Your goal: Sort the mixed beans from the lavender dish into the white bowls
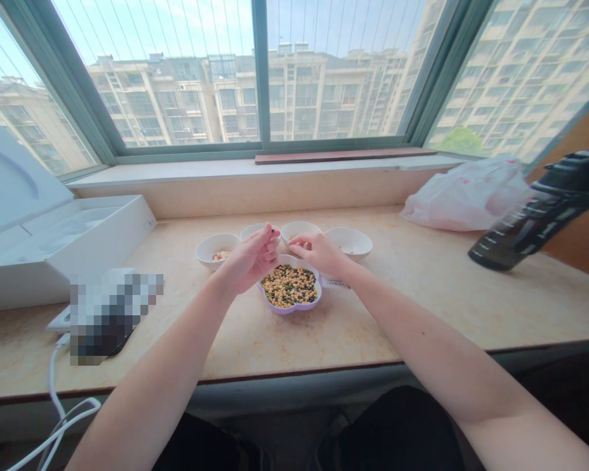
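A purple-rimmed, flower-shaped bowl [293,310] full of mixed black, yellow and green beans sits between my forearms. My left hand [256,260] is raised over its left edge, palm turned up and fingers curled, with a small dark bean [273,229] at the fingertips. My right hand [320,252] reaches over the back right of the bowl, its fingers pinched together in front of a white bowl [300,229]; whatever they hold is hidden. Another white bowl [260,230] is partly behind my left hand.
A white bowl [207,251] with red and pale bits stands left, another [358,243] with a few bits right. An open white box [93,229], a blurred-out object [112,320] and a white cable [53,379] lie left. A plastic bag [466,196] and black bottle [520,226] stand right.
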A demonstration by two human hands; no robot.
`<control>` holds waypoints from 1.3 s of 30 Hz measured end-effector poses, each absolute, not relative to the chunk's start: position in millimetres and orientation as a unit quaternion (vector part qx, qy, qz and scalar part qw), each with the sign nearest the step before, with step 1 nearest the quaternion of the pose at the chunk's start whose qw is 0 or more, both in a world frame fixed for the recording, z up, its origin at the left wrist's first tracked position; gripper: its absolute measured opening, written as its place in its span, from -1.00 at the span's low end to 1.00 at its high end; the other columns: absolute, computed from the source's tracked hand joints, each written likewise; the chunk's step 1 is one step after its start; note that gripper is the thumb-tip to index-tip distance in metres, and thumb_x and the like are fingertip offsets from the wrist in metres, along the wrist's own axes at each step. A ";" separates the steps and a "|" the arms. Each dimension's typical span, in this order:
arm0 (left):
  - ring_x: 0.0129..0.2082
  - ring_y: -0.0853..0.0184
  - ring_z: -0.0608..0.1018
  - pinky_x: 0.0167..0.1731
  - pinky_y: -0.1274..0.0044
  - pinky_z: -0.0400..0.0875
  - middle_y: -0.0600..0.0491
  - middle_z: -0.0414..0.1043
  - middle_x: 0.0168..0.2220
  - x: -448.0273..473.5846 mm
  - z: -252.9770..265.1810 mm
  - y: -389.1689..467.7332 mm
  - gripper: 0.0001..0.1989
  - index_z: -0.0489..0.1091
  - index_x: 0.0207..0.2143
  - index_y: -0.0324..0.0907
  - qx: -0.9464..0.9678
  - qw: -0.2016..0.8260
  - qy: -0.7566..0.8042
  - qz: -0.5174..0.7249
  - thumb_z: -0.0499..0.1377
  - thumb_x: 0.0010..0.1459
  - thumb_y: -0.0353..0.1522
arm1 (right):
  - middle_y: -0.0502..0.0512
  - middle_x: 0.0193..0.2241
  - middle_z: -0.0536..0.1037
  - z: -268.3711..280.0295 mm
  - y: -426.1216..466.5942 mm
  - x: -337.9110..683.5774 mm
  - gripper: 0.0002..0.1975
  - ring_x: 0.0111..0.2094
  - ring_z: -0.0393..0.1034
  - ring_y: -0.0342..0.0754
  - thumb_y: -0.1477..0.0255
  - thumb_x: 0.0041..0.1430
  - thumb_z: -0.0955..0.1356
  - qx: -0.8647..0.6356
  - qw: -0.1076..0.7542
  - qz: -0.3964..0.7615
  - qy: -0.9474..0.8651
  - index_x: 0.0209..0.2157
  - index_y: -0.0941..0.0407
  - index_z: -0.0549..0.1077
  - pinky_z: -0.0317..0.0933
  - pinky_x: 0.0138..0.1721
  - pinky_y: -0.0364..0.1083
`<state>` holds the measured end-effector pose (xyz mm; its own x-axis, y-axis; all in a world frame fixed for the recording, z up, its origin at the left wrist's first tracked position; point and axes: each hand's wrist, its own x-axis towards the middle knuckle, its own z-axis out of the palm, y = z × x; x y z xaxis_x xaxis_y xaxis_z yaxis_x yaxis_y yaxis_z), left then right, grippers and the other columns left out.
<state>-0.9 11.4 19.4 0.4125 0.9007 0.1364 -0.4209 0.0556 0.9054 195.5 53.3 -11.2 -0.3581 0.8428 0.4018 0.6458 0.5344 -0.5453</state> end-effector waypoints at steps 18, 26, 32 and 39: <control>-0.26 0.25 0.56 -0.14 0.44 0.36 -0.01 0.58 -0.29 -23.3 3.6 57.4 -0.80 0.58 -0.20 -0.14 0.730 -0.007 0.593 0.340 0.19 0.28 -0.27 | 0.12 -0.36 0.65 -2.6 48.7 197.1 -0.78 -0.36 0.45 -0.04 0.40 0.28 0.33 -0.457 0.258 0.156 -0.837 -0.33 0.13 0.64 0.17 -0.33 -0.09; -0.11 0.17 0.57 0.01 0.39 0.37 -0.07 0.58 -0.12 -26.1 -4.2 62.1 -0.70 0.53 0.00 -0.16 0.748 -0.009 0.599 0.286 0.15 0.29 -0.29 | 0.13 -0.33 0.66 -4.1 46.9 196.7 -0.79 -0.34 0.46 -0.04 0.42 0.27 0.33 -0.450 0.259 0.162 -0.839 -0.34 0.13 0.62 0.20 -0.30 -0.08; -0.20 0.24 0.56 -0.08 0.44 0.39 -0.02 0.56 -0.16 -18.2 1.4 44.8 -0.74 0.57 -0.13 -0.14 0.813 0.048 0.515 0.269 0.12 0.31 -0.27 | 0.11 -0.39 0.63 -4.2 47.0 196.7 -0.78 -0.40 0.41 -0.07 0.42 0.27 0.33 -0.448 0.260 0.167 -0.839 -0.38 0.14 0.61 0.15 -0.35 -0.09; -0.31 0.31 0.54 -0.26 0.51 0.35 0.04 0.57 -0.30 -6.0 2.2 22.5 -0.81 0.59 -0.26 -0.11 0.884 0.077 0.427 0.172 0.15 0.25 -0.35 | 0.08 -0.41 0.62 -6.1 50.6 197.8 -0.77 -0.40 0.38 -0.09 0.43 0.26 0.32 -0.438 0.269 0.150 -0.844 -0.36 0.14 0.64 0.10 -0.36 -0.10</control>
<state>-6.0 22.5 2.2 0.5763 0.7815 0.2390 0.7285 -0.6238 0.2832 197.8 50.6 -6.1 -0.4711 0.8210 0.3225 0.6601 0.5707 -0.4885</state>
